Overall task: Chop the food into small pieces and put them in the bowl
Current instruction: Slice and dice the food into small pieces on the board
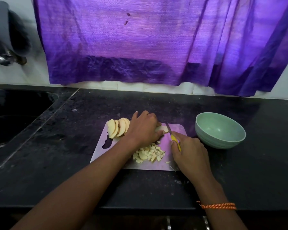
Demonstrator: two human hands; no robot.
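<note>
On the black speckled stone counter (73, 146), seen from the head camera, a thin grey metal cutting board (105, 151) lies flat, with a handle slot at its left edge. The left hand (144, 128) is curled over a stack of pale slices (160, 128), pinning it to the board near the far edge. The right hand (189, 150) is clamped round the yellow handle of a small knife (170, 132), whose blade is angled down just beside the left fingertips (163, 132) and meets the held slices at their right end.

Task material stands in three lots. A fan of uncut pale slices (118, 128) leans at the board's far left corner. A heap of small pale diced pieces (149, 154) lies on the near middle of the board, between the two wrists. The held stack is under the blade. The round pale green bowl (220, 132) sits on the counter just right of the board and appears to hold nothing.

Judgement: the chopping step is in hand, perhaps half done; no transfer to the bowl has begun. The next move calls for short downward cuts across the held stack, with the left fingertips drawn back ahead of the blade, since the clearance there is slight.

A purple curtain (140, 47) hangs behind; a dark sink (15, 117) lies at left.
</note>
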